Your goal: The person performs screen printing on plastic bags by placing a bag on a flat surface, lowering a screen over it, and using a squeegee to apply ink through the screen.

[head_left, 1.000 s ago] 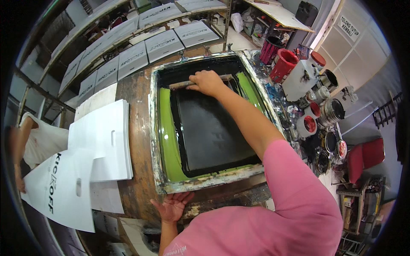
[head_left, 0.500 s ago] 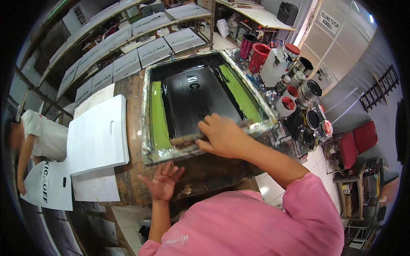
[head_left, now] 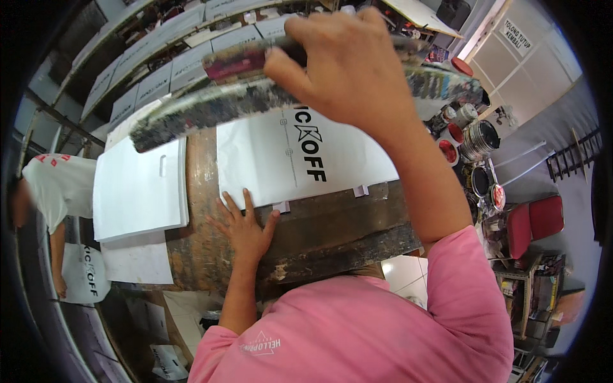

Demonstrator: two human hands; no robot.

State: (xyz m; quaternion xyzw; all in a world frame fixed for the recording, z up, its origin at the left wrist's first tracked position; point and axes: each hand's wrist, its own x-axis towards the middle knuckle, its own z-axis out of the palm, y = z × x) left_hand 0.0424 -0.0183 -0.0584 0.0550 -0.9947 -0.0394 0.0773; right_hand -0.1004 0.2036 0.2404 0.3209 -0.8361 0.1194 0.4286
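Note:
My right hand [head_left: 351,70] is wrapped over the near edge of a paint-crusted screen printing frame [head_left: 211,112], holding it tilted up off the table. A squeegee [head_left: 239,64] with a worn reddish side lies against the frame under the same hand; how the fingers divide between the two is partly hidden. Beneath the raised frame lies a flat white bag [head_left: 255,153] with fresh-looking black lettering. My left hand [head_left: 246,230] has its fingers spread, with fingertips at the bag's near left corner. Small pale tabs [head_left: 361,191] sit along the bag's near edge.
A stack of blank white bags [head_left: 140,191] lies left on the stained wooden table [head_left: 201,255]. Ink pots and cans [head_left: 480,142] crowd the right side. Racks of printed bags [head_left: 153,83] stand behind. At far left, another person [head_left: 57,191] holds a printed bag [head_left: 83,274].
My right hand has lifted the frame's near edge up and away, uncovering the printed bag. My left hand has moved from below the frame forward to the bag's near left corner.

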